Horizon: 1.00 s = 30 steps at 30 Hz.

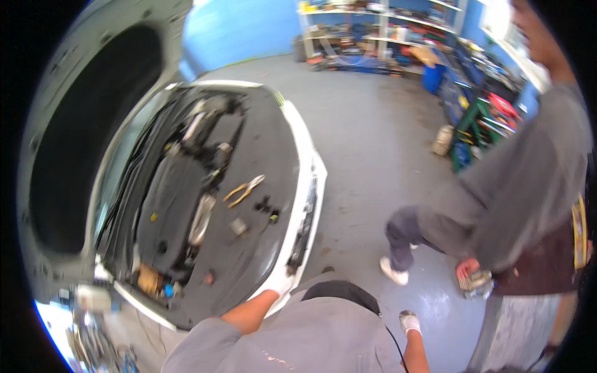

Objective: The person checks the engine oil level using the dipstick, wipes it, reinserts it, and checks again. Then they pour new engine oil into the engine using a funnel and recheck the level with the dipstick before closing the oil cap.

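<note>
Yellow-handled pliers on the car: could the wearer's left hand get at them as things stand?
Probably yes: the left hand is by the car's front edge, with nothing apparent blocking its way to the pliers.

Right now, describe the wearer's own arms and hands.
The left hand and right hand both wear whitish gloves; the right one looks greyer toward the fingers. Both forearms show bare above the gloves. The left sleeve is grey and short; no right sleeve shows clearly. A thin dark cable runs near the right forearm. Blur hides finer detail.
</note>
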Tool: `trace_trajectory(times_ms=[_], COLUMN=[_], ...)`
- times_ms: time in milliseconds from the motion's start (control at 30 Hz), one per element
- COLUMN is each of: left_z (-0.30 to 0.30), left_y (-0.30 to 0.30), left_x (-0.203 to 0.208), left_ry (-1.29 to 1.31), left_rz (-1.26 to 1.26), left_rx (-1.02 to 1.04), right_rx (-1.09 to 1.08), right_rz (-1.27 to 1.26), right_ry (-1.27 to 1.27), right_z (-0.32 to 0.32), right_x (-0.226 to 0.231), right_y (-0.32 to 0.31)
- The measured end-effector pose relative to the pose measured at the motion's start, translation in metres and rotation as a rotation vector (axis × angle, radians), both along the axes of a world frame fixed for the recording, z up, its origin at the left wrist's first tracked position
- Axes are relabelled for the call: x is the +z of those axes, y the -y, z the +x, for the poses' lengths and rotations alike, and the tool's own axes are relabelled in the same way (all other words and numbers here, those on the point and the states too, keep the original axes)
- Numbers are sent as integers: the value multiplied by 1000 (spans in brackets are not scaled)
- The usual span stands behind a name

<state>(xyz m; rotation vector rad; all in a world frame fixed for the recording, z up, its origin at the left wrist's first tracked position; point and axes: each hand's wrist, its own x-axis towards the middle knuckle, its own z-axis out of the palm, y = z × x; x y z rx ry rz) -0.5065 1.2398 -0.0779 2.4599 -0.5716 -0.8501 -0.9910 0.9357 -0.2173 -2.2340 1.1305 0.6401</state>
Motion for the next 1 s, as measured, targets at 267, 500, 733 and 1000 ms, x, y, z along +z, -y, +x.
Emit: trace_trajectory(times_ms=[267, 500, 733, 1000], left_z=[82, 153, 86, -30], left_y=[63, 191, 272, 278], left_x=[-47, -61, -29, -15], left_ry=[81, -73, 53, -20], left_rz=[285, 130, 122, 819], left_rx=[-216, -103, -245, -194], right_rx=[66, -520, -815, -1162], right_rz=[-51, 8, 61, 248], right_ry=[-141, 15, 187, 89], right_z=[-10, -3, 18, 33], right_x=[17, 5, -25, -268], right_y=[12, 94, 299, 555])
